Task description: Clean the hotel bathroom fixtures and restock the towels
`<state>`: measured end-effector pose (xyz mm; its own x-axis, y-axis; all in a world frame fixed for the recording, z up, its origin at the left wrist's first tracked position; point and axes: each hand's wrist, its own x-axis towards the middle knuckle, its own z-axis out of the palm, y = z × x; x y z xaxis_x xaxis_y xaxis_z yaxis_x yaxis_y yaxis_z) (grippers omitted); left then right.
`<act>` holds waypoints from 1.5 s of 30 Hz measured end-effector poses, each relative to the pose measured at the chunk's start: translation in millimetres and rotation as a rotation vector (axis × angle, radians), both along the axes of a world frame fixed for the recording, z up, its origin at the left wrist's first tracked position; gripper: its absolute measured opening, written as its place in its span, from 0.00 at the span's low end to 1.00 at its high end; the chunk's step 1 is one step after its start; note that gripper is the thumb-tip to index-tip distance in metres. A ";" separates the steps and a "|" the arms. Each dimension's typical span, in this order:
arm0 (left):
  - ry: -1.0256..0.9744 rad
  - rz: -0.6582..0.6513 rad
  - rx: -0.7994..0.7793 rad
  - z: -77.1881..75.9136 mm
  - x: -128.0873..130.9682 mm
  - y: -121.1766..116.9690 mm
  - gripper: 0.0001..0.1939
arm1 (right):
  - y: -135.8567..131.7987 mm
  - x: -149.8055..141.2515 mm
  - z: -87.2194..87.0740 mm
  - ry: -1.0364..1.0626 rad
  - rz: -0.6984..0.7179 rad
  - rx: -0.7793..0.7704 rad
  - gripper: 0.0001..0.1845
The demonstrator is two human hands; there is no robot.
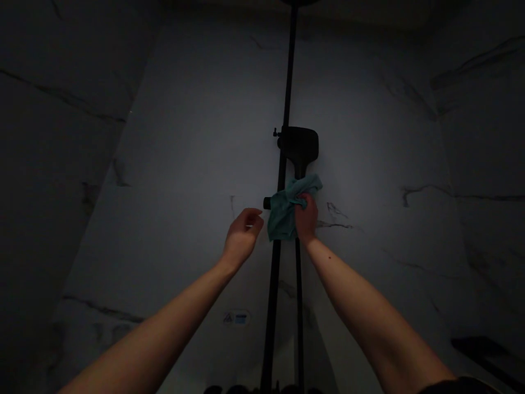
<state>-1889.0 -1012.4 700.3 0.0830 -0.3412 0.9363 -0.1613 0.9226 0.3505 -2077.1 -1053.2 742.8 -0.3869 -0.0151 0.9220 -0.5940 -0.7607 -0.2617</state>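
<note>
A black shower rail (287,82) runs up a dim marble-tiled wall, with a black hand shower head (301,143) clipped to it. My right hand (305,219) is closed on a teal cloth (283,213) and presses it round the shower handle just below the head. A black knob (267,203) sticks out left of the cloth. My left hand (241,236) hovers just left of the rail and cloth, holding nothing, fingers loosely curled and slightly apart.
White marble walls (184,164) with dark veins close in on the left, back and right. A black hose (299,317) hangs beside the rail. A small sticker (237,317) sits low on the wall. A dark ledge (488,353) shows at lower right.
</note>
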 end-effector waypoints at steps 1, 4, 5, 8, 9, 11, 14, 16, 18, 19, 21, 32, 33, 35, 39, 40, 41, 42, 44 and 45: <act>-0.030 -0.031 0.021 -1.4 -6.2 1.2 0.17 | 4.1 -1.5 -11.2 -0.010 0.007 -0.004 0.16; -0.101 -0.149 0.004 -9.4 -33.8 6.8 0.32 | 18.6 1.6 -53.5 0.083 0.065 0.004 0.19; -0.111 -0.163 -0.007 -12.0 -43.2 8.3 0.36 | 24.3 4.3 -67.8 0.183 0.110 0.038 0.23; -0.176 -0.025 0.096 -8.9 -58.5 8.1 0.21 | 44.4 7.2 -100.0 0.530 0.256 0.237 0.36; -0.191 0.060 0.137 -1.3 -58.1 6.2 0.15 | 51.8 4.2 -105.6 0.577 0.272 0.288 0.37; -0.127 0.195 0.133 27.0 -52.4 1.1 0.15 | 64.9 -8.5 -108.2 0.526 0.248 0.294 0.34; 0.159 0.228 -0.016 93.7 -49.7 -5.8 0.18 | 69.6 -34.4 -88.4 0.304 0.186 0.176 0.26; 0.195 0.156 -0.063 136.2 -61.0 -8.2 0.18 | 59.5 -47.1 -59.3 0.191 0.218 0.136 0.27; 0.121 0.084 -0.079 160.3 -79.8 -8.9 0.16 | 42.2 -52.6 -22.5 0.104 0.284 0.134 0.31; 0.089 0.084 -0.090 163.4 -89.4 -8.7 0.17 | 32.7 -52.9 -3.9 0.070 0.311 0.146 0.33; 0.030 0.147 -0.093 154.6 -104.3 -7.7 0.20 | 15.3 -50.7 27.3 0.071 0.356 0.181 0.32; -0.227 0.251 0.119 157.9 -109.0 -22.0 0.25 | -9.1 -47.0 41.8 0.176 0.387 0.155 0.26; -0.233 0.261 0.122 154.4 -110.2 -23.2 0.24 | -8.7 -46.8 42.8 0.175 0.386 0.156 0.25; -0.224 0.287 0.083 136.7 -113.2 -23.5 0.24 | -7.2 -45.5 46.5 0.173 0.378 0.171 0.24; -0.154 0.310 -0.133 83.5 -112.2 -17.6 0.19 | 2.3 -40.7 48.6 0.169 0.337 0.213 0.23; -0.166 0.288 -0.180 71.5 -109.1 -14.8 0.17 | 6.8 -38.4 44.6 0.173 0.318 0.223 0.23; -0.181 0.257 -0.208 60.8 -105.1 -11.3 0.16 | 12.2 -35.1 37.7 0.172 0.289 0.222 0.23; -0.182 0.218 -0.217 51.2 -100.3 -6.9 0.16 | 18.3 -30.7 27.7 0.167 0.253 0.200 0.23; -0.106 0.090 -0.143 34.8 -90.0 4.4 0.16 | 31.7 -18.3 -0.8 0.179 0.176 0.113 0.24; -0.056 -0.012 -0.047 27.3 -84.8 11.0 0.16 | 38.2 -10.8 -17.9 0.203 0.149 0.072 0.25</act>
<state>-1973.8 -1001.5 727.7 0.0260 -0.2975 0.9544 -0.1689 0.9397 0.2976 -2088.0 -1015.0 724.9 -0.1831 -0.1267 0.9749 -0.5225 -0.8274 -0.2057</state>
